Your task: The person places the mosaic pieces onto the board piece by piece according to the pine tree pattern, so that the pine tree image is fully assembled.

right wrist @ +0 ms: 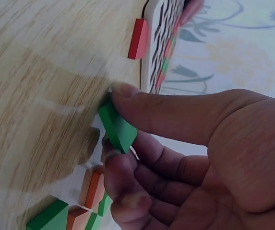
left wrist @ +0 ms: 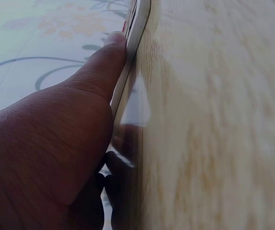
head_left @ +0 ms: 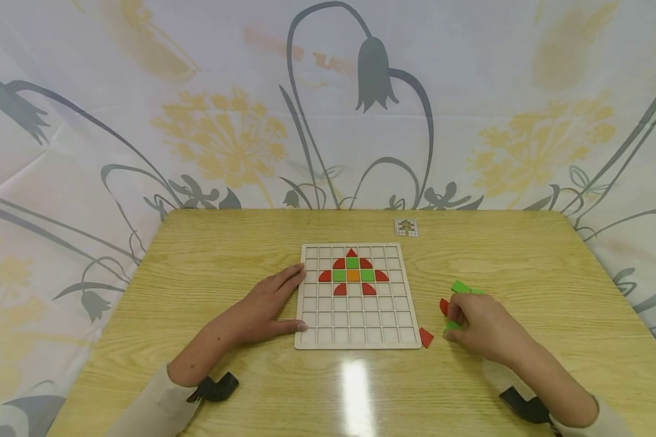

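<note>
Head view: w/ my R grip (head_left: 483,325) I pinch a green pc (right wrist: 120,127), R of & nr the board (head_left: 356,320). My L grip (head_left: 262,306) is released, fingers straight, thumb & fingertips touching the board's L edge. Its upper rows hold colored pcs (head_left: 353,275): red, green & 1 orange. A loose red pc (head_left: 426,337) lies just beside the board's lower R corner; a small card (head_left: 406,227) lies behind it on the table (head_left: 224,237).

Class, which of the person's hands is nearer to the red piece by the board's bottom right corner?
Right. The right hand is just right of the red piece; the left hand is across the board, touching its left edge.
</note>
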{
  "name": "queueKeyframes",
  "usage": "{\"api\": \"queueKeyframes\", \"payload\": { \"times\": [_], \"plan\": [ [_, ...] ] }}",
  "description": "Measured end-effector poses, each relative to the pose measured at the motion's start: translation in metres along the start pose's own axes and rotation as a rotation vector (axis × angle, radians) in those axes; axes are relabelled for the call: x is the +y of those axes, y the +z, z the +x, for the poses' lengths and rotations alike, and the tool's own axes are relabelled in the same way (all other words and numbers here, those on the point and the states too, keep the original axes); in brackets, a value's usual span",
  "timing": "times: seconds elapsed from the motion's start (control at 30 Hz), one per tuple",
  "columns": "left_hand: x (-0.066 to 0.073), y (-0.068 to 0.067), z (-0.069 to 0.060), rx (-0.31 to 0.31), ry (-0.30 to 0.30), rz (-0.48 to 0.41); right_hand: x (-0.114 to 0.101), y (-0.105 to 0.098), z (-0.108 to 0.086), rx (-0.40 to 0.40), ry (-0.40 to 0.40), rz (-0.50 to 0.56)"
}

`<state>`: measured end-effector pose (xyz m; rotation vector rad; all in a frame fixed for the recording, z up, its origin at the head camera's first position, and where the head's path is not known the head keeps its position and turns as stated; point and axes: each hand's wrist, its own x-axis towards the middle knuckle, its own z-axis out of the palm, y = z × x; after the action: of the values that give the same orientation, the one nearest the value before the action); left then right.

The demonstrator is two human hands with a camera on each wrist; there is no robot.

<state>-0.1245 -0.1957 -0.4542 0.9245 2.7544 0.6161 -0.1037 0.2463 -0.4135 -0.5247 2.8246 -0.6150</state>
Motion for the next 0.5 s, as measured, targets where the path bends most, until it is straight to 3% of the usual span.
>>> {"api": "queueKeyframes", "payload": {
  "times": [0.27, 0.5],
  "plan": [
    [-0.0011, 0.0009, -0.0002, 0.007, 0.006, 0.005, -0.004, -0.0024, 0.0018, 0.017, -0.034, 0.054],
    [-0.0018, 0.002, 0.0005, -0.005, -0.008, 0.014, -0.0094, -0.0025, 0.0085, 0.09, -0.11, 0.034]
  ]
}}
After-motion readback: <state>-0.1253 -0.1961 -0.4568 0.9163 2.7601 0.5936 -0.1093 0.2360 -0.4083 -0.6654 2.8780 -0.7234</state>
